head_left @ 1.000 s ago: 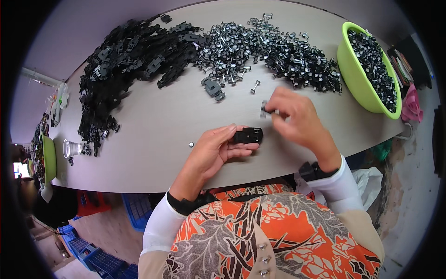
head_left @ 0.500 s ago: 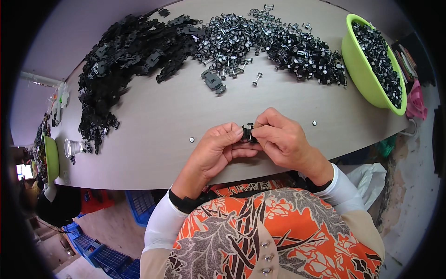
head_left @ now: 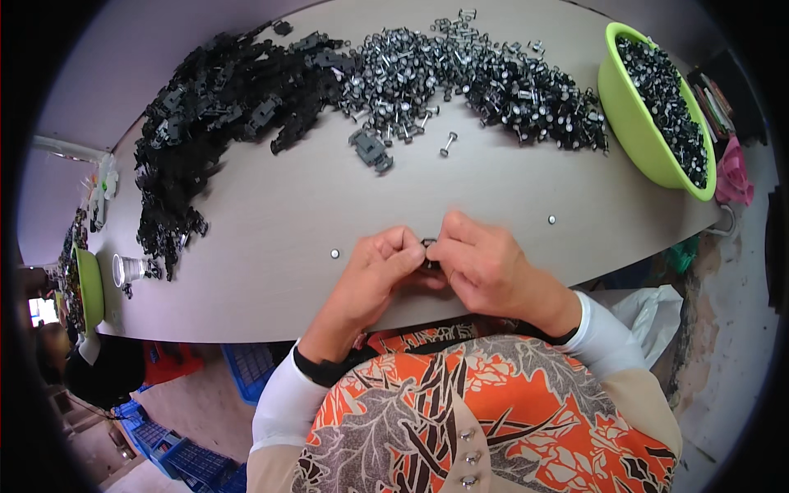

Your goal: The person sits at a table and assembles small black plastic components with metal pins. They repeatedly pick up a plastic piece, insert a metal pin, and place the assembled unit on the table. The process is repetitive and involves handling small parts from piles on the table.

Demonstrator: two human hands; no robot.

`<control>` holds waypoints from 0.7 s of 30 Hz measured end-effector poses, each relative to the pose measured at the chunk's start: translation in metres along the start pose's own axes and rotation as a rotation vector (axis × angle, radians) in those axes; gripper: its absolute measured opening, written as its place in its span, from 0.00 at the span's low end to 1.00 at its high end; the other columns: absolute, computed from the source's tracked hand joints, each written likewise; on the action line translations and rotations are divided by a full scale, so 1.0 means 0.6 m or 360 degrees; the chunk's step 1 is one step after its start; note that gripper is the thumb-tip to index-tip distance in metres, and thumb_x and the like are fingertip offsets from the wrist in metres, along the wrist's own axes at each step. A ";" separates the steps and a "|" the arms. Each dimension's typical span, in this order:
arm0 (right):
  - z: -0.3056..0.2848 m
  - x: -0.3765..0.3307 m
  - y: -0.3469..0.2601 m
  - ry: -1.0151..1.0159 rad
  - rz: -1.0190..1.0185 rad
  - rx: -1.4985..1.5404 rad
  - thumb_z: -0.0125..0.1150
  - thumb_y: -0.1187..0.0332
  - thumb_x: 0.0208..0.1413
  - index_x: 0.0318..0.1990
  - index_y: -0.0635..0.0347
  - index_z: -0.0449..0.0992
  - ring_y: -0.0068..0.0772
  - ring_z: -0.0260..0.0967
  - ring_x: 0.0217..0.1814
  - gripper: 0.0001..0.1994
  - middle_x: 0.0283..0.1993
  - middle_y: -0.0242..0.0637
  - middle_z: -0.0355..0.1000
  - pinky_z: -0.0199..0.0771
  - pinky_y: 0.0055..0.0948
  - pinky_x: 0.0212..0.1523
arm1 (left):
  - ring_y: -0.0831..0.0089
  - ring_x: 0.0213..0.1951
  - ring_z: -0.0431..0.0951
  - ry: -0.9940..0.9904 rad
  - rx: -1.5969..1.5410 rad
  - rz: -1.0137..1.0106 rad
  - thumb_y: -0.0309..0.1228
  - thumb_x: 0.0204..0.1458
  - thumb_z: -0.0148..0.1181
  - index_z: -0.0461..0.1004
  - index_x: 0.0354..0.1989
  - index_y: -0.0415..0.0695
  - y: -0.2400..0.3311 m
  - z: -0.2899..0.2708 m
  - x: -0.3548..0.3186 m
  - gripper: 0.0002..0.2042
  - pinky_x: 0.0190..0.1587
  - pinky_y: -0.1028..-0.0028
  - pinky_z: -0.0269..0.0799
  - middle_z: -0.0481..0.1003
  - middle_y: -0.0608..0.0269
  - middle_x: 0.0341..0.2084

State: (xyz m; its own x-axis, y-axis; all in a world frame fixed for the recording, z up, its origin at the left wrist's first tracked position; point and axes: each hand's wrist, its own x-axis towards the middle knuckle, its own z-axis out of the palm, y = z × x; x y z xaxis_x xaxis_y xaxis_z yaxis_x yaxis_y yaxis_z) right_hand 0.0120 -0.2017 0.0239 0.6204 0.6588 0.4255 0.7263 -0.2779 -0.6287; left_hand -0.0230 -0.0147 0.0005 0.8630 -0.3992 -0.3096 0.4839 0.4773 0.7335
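Nearest me: both hands meet at the near edge of the tabletop (head_left: 271,238), approx centre. Left hand (head_left: 380,267) & right hand (head_left: 486,267) are each pinched closed on one small black part (head_left: 428,244), fingertips touching across it. The part sits right btwn them, w/ only a sliver showing above the thumbs. I can't tell its long axis; too hidden. Neither hand is nearer, both are on it.

Just beyond: two small round silver bits lie loose, one left (head_left: 334,254), one right (head_left: 551,219) of the hands.

Mid-table: a lone dark clip piece (head_left: 371,151) & a stray metal pin (head_left: 447,145).

Far: black plastic parts heap (head_left: 222,107) on the left, metal pins pile (head_left: 485,74) centre, green bowl (head_left: 629,123) of dark parts far right.
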 end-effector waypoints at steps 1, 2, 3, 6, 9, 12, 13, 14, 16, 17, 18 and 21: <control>0.004 0.000 -0.001 0.0029 -0.0017 0.0046 0.62 0.79 0.41 0.33 0.60 0.70 0.41 0.66 0.26 0.10 0.30 0.39 0.61 0.68 0.35 0.24 | 0.78 0.30 0.74 -0.0015 0.0001 -0.0003 0.27 0.57 0.56 0.66 0.27 0.41 0.006 0.001 -0.006 0.08 0.40 0.73 0.78 0.71 0.67 0.26; 0.010 -0.001 -0.002 0.0057 -0.0034 0.0093 0.62 0.79 0.41 0.35 0.60 0.70 0.41 0.66 0.26 0.12 0.30 0.38 0.61 0.68 0.35 0.24 | 0.78 0.30 0.74 -0.0029 0.0001 -0.0005 0.26 0.56 0.58 0.66 0.26 0.41 0.010 0.002 -0.011 0.08 0.38 0.73 0.77 0.71 0.67 0.25; 0.014 -0.002 -0.003 0.0084 -0.0051 0.0140 0.62 0.79 0.41 0.36 0.60 0.69 0.41 0.67 0.26 0.13 0.30 0.38 0.61 0.68 0.35 0.23 | 0.78 0.29 0.74 0.0024 0.0044 -0.0021 0.24 0.54 0.59 0.65 0.26 0.41 0.012 0.004 -0.013 0.08 0.37 0.74 0.77 0.71 0.67 0.24; 0.022 0.010 -0.017 -0.0023 -0.0092 0.0349 0.60 0.81 0.41 0.40 0.60 0.70 0.42 0.68 0.27 0.15 0.31 0.39 0.65 0.70 0.34 0.26 | 0.78 0.26 0.74 0.0220 0.0154 -0.0041 0.20 0.49 0.61 0.64 0.24 0.42 0.009 0.007 -0.028 0.10 0.31 0.77 0.74 0.71 0.66 0.23; 0.015 0.016 -0.006 -0.0128 -0.0066 0.0481 0.58 0.80 0.43 0.41 0.61 0.71 0.45 0.69 0.31 0.14 0.35 0.41 0.66 0.72 0.36 0.30 | 0.77 0.22 0.73 0.0464 0.0237 0.0020 0.18 0.43 0.61 0.62 0.23 0.44 0.010 0.005 -0.059 0.11 0.25 0.78 0.71 0.71 0.63 0.23; -0.012 0.034 0.049 0.0040 0.0090 0.0121 0.58 0.77 0.44 0.41 0.62 0.71 0.49 0.70 0.35 0.14 0.39 0.43 0.66 0.72 0.41 0.34 | 0.78 0.21 0.72 0.0578 0.0430 0.0036 0.15 0.40 0.59 0.59 0.21 0.43 0.020 -0.013 -0.110 0.14 0.22 0.79 0.68 0.72 0.59 0.23; -0.019 0.046 0.074 0.0151 0.0220 -0.0077 0.58 0.76 0.44 0.41 0.62 0.71 0.50 0.70 0.35 0.13 0.41 0.43 0.66 0.72 0.42 0.35 | 0.79 0.22 0.71 0.0616 0.0497 0.0032 0.15 0.40 0.60 0.58 0.21 0.43 0.024 -0.021 -0.136 0.15 0.23 0.78 0.67 0.72 0.59 0.24; -0.022 0.056 0.091 0.0210 0.0319 -0.0159 0.58 0.77 0.45 0.41 0.62 0.72 0.49 0.70 0.36 0.12 0.41 0.43 0.66 0.72 0.42 0.36 | 0.79 0.22 0.71 0.0644 0.0597 -0.0022 0.15 0.39 0.60 0.57 0.20 0.43 0.028 -0.027 -0.163 0.15 0.22 0.79 0.66 0.72 0.59 0.23; -0.017 0.071 0.114 0.0287 0.0377 -0.0343 0.58 0.76 0.46 0.39 0.61 0.73 0.48 0.69 0.38 0.11 0.41 0.42 0.66 0.72 0.42 0.36 | 0.81 0.21 0.69 0.0737 0.0963 -0.0169 0.16 0.37 0.62 0.59 0.18 0.42 0.032 -0.054 -0.226 0.15 0.22 0.80 0.63 0.72 0.63 0.20; -0.009 0.074 0.125 0.0302 0.0337 -0.0449 0.58 0.76 0.46 0.39 0.61 0.73 0.47 0.69 0.39 0.10 0.41 0.42 0.66 0.71 0.42 0.37 | 0.82 0.20 0.68 0.0817 0.1284 -0.0345 0.20 0.36 0.65 0.64 0.16 0.38 0.039 -0.066 -0.255 0.12 0.22 0.79 0.62 0.71 0.65 0.15; -0.004 0.076 0.131 0.0318 0.0299 -0.0555 0.58 0.76 0.46 0.38 0.61 0.74 0.46 0.69 0.40 0.09 0.40 0.42 0.66 0.71 0.41 0.37 | 0.81 0.20 0.69 0.0815 0.1660 -0.0475 0.22 0.36 0.66 0.66 0.17 0.37 0.055 -0.076 -0.275 0.11 0.21 0.78 0.62 0.70 0.64 0.14; 0.001 0.078 0.142 0.0054 0.0443 -0.0569 0.59 0.75 0.46 0.35 0.61 0.74 0.43 0.67 0.41 0.07 0.38 0.41 0.64 0.71 0.41 0.38 | 0.78 0.18 0.70 0.0802 0.2293 -0.0482 0.27 0.37 0.68 0.71 0.20 0.35 0.078 -0.094 -0.308 0.11 0.21 0.75 0.62 0.70 0.60 0.13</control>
State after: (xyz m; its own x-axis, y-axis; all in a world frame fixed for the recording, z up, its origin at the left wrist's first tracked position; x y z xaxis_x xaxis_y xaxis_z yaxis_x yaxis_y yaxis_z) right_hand 0.1029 -0.1941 -0.0101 0.8117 0.5030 0.2969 0.5832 -0.6693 -0.4604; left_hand -0.1516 0.1256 0.0578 0.8633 0.0974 -0.4952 0.3544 -0.8156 0.4574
